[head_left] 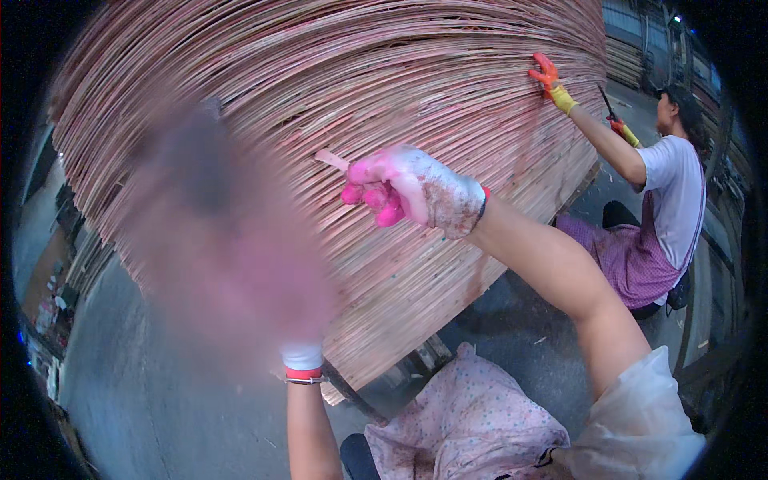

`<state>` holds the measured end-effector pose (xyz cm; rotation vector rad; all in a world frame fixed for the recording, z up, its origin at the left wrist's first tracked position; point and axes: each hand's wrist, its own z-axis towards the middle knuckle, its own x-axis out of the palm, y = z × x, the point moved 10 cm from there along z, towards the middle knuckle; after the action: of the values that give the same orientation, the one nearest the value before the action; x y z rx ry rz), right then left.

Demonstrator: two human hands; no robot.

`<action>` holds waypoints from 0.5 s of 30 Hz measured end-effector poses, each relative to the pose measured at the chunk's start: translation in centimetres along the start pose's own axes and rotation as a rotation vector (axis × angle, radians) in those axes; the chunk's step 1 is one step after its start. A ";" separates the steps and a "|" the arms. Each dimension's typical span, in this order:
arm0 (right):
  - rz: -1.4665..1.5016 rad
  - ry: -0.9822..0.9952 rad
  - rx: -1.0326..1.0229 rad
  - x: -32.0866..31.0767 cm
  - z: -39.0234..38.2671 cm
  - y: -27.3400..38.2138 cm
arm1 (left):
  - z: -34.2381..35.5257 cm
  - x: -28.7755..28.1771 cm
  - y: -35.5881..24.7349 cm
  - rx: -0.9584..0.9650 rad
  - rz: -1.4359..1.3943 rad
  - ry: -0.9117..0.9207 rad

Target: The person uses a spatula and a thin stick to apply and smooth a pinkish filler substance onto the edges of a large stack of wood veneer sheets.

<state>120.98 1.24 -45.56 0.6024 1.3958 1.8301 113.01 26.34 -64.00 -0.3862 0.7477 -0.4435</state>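
Observation:
A tall stack of thin pinkish wood veneer sheets (448, 96) fills the view in front of me, its layered edges facing me. My right hand (416, 190), in a white glove with stained pink fingers, is closed with its fingers curled. Between thumb and forefinger it pinches a short pale strip of veneer (330, 160), close against the stack's edge. My left hand (264, 280), gloved in pink with a white and red cuff, is smeared by motion at the stack's left part. A dark blurred shape (206, 164) shows above it; whether the hand holds it is unclear.
At the right a co-worker (668, 184) crouches by the same stack, one orange-gloved hand (548, 76) at its edge and a dark tool (606, 102) near the other. A speckled pink apron (472, 416) covers my lap. Grey floor (120, 368) lies at the left.

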 end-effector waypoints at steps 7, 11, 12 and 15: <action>0.196 0.001 -0.135 0.3 1.2 2.1 | -1.2 -0.5 -0.4 0.022 0.023 -0.026; 0.090 0.026 -0.215 0.1 1.6 2.2 | -0.9 -1.2 -0.8 0.029 0.031 -0.036; 0.465 0.038 0.058 0.2 1.7 -0.7 | -0.8 -1.3 -1.0 0.035 0.033 -0.040; 0.534 0.009 0.116 0.2 0.9 -3.5 | -0.4 -1.6 -1.1 0.048 0.036 -0.053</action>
<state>122.48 2.37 -48.62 1.1122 1.4475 2.1661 111.42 26.18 -62.86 -0.3376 0.6907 -0.4153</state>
